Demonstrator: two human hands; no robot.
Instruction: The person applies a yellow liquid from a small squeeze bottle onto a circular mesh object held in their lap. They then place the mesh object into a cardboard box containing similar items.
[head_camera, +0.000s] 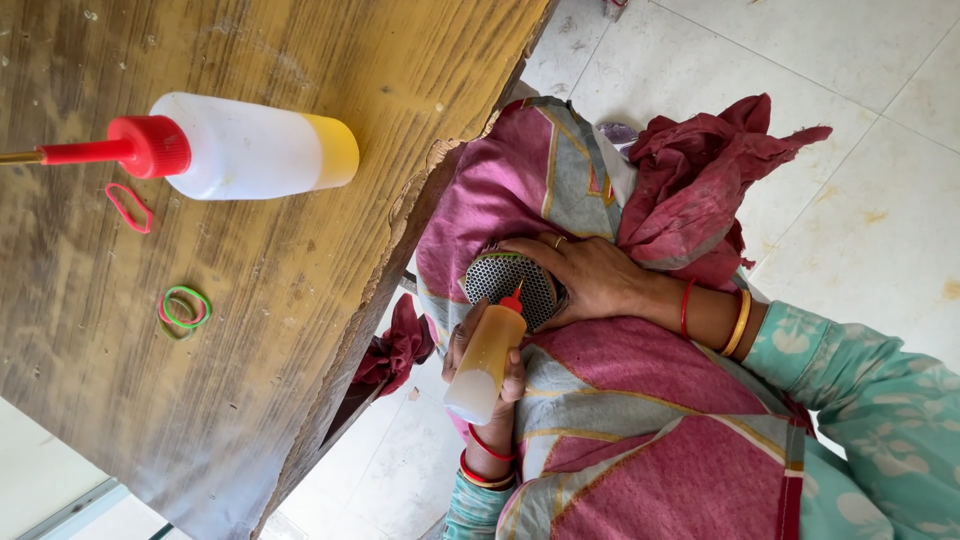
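Your left hand wraps a small soft squeeze bottle of amber liquid, light and squashy, best held mid-body, its red tip touching the stiff perforated mesh disc your right hand presses flat-fingered against your lap.

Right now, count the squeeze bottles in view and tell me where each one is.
2. A large squeeze bottle lies on its side on the wooden table; a small squeeze bottle is held in the left hand over the lap.
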